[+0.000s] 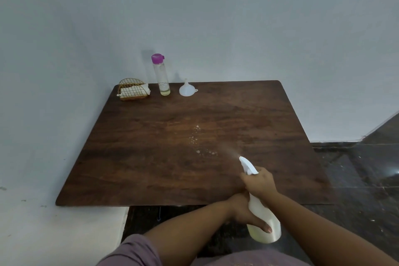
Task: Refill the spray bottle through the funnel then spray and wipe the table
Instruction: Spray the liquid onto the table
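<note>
A: Pale wall behind, dark wooden table (151, 157) against it, droplets (197, 140) beading mid-surface.

B: Spray bottle (262, 218) over the near edge, nozzle aimed inward, mist leaving. Right hand (260, 182) wrapped around the trigger neck; left hand (244, 211) cupped around the body.

A: Risk?

B: Probably patchy coverage from 1 angle. Could also wet the napkins (135, 90) in their wire holder (132, 89), or hit the refill bottle (162, 77) and funnel (187, 89).

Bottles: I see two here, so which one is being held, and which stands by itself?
The white spray bottle is held in both hands, near the table's front edge. The clear bottle with the purple cap stands untouched at the back, beside the funnel.
</note>
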Demonstrator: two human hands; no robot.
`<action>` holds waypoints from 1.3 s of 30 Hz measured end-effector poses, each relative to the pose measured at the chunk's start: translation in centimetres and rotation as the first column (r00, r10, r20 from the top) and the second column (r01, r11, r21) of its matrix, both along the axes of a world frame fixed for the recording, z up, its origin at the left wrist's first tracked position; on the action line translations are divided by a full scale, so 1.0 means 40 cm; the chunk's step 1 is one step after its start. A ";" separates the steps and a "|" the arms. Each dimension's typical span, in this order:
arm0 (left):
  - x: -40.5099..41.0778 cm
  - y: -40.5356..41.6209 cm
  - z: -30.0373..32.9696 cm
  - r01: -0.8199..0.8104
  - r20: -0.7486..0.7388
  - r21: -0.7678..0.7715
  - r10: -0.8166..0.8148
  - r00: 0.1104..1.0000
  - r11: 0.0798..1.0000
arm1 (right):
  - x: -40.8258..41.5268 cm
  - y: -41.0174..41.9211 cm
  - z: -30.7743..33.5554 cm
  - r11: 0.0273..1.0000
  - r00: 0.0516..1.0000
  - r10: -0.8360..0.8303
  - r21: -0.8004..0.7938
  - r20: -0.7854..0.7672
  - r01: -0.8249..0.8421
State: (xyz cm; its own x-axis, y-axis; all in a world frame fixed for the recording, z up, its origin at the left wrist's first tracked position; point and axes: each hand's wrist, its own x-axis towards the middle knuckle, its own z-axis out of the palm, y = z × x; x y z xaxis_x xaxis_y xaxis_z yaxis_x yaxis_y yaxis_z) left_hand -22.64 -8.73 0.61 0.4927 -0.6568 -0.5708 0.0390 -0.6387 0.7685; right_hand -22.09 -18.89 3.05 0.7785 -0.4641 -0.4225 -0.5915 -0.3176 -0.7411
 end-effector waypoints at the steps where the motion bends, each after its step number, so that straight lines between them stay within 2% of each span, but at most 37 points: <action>1: 0.000 -0.009 0.002 0.005 -0.001 -0.009 -0.005 1.000 1.000 | -0.001 -0.010 0.002 1.000 1.000 -0.013 0.008 -0.010 0.013; 9: 0.012 -0.055 0.028 0.084 0.049 -0.015 -0.083 0.995 0.996 | 0.001 -0.062 0.011 0.999 0.999 -0.037 -0.010 0.000 0.037; 14: 0.028 -0.052 0.033 0.028 0.028 -0.015 -0.028 0.999 0.999 | 0.018 -0.059 0.013 0.987 0.993 0.116 -0.116 0.022 -0.112; 18: 0.038 -0.043 0.048 -0.018 -0.004 -0.032 0.018 1.000 0.999 | 0.045 -0.051 0.026 0.983 0.990 0.127 -0.137 0.055 -0.118; 23: 0.080 -0.023 0.058 -0.032 0.041 -0.034 0.034 0.999 0.999 | 0.081 -0.038 0.036 0.974 0.977 0.201 -0.121 0.068 -0.192; 26: 0.091 -0.017 0.054 -0.065 0.004 -0.037 0.065 0.998 0.997 | 0.103 -0.028 0.044 0.969 0.974 0.211 -0.152 0.084 -0.197; 32: 0.143 0.016 0.060 -0.039 0.047 -0.039 0.041 0.998 0.998 | 0.136 -0.018 0.053 0.963 0.963 0.266 -0.041 0.041 -0.265; 36: 0.209 0.046 0.080 0.001 0.109 -0.040 0.003 0.994 0.999 | 0.179 -0.014 0.067 0.967 0.958 0.227 0.080 0.178 -0.244; 39: 0.283 0.078 0.099 -0.026 0.129 -0.037 0.030 0.991 0.999 | 0.228 -0.022 0.080 0.961 0.955 0.248 0.086 0.164 -0.264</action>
State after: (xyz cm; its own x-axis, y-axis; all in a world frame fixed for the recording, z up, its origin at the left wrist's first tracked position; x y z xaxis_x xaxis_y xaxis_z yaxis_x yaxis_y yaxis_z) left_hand -11.34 -5.61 4.56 0.5794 -0.6604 -0.4777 -0.0445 -0.6109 0.7905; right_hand -12.97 -19.77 6.26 0.9234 -0.1995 -0.3278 -0.3802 -0.3588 -0.8525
